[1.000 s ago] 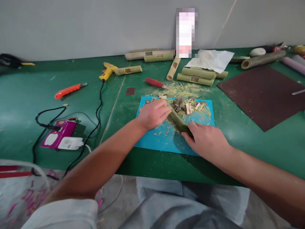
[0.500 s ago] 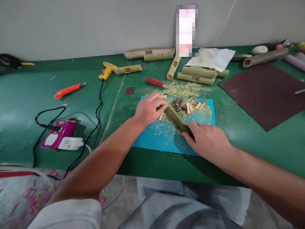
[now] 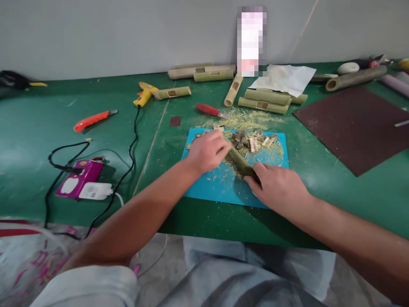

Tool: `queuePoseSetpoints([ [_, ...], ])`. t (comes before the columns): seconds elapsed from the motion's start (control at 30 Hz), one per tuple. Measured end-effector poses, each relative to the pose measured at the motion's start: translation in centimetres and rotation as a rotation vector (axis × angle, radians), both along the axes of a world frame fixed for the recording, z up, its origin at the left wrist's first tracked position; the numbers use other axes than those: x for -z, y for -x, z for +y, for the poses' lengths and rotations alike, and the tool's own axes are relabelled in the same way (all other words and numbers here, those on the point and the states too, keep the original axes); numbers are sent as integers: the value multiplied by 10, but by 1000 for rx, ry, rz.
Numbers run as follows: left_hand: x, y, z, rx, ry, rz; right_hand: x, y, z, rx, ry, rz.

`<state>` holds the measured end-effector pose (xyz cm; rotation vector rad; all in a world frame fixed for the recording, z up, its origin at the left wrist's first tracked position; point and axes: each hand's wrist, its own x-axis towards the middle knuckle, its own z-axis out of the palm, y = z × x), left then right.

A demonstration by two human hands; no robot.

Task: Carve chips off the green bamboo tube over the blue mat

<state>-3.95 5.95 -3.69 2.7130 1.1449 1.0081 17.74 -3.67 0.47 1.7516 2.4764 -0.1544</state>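
A green bamboo tube (image 3: 240,160) lies slantwise over the blue sheet (image 3: 220,192), its near end lower right. My right hand (image 3: 279,185) is closed around that near end, thumb on the left side. At the tube's far end, my left hand (image 3: 209,150) is closed with curled fingers against the bamboo. Whatever may be under those fingers is hidden. Bamboo chips (image 3: 254,143) and fine shavings lie on the sheet, just beyond the tube. A red-handled blade tool (image 3: 207,109) rests behind the sheet.
More cut bamboo tubes (image 3: 263,105) lie at the back, near a white paper (image 3: 284,79). A yellow glue gun (image 3: 146,94), an orange utility knife (image 3: 94,121) and a purple power box (image 3: 86,177) with cables are leftward. A dark brown sheet (image 3: 354,128) lies right.
My left hand has slid along the bamboo tube toward me and to the right, its fingers more curled. My right hand and the tube have stayed nearly still.
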Motion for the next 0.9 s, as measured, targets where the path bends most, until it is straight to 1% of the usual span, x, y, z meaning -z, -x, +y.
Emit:
queuePoseSetpoints([
  [0.03, 0, 0, -2, 37, 15, 25, 0, 0, 0, -1, 4, -3],
  [0.07, -1, -1, -4, 48, 22, 36, -1, 0, 0, -1, 3, -2],
  [0.17, -3, 0, -6, -25, -6, 12, -1, 0, -1, 3, -16, 1],
  [0.2, -3, 0, -7, -29, -10, 16, -1, 0, -1, 1, -20, -1],
  [0.3, -4, 1, -7, 26, 0, 77, 0, 0, -2, -7, -16, -4],
  [0.33, -4, 1, -6, 8, -4, 83, 1, 0, -2, -10, -18, 1],
  [0.43, -4, 1, -7, -97, -30, 66, 1, -1, -2, -10, -36, 15],
  [0.47, -4, 1, -8, -86, -28, 79, 0, -1, -2, -10, -34, 13],
  [0.53, -4, 1, -9, -13, -17, 133, -1, 0, -2, -11, -19, 6],
  [0.57, -4, 1, -10, 1, -24, 147, -1, 0, -2, -9, -13, 3],
  [0.67, -4, 1, -10, -73, -70, 115, -2, 1, -1, -5, -11, 0],
  [0.7, -4, 0, -10, -75, -73, 115, -2, 1, -1, -3, -9, -4],
  [0.8, -5, 0, -11, 11, -50, 153, -3, 1, -2, -14, -3, -6],
  [0.83, -6, 0, -11, 6, -52, 143, -3, 1, -2, -17, -6, -4],
  [0.9, -7, -1, -13, -56, -73, 96, -3, 0, -2, -15, -16, -4],
])
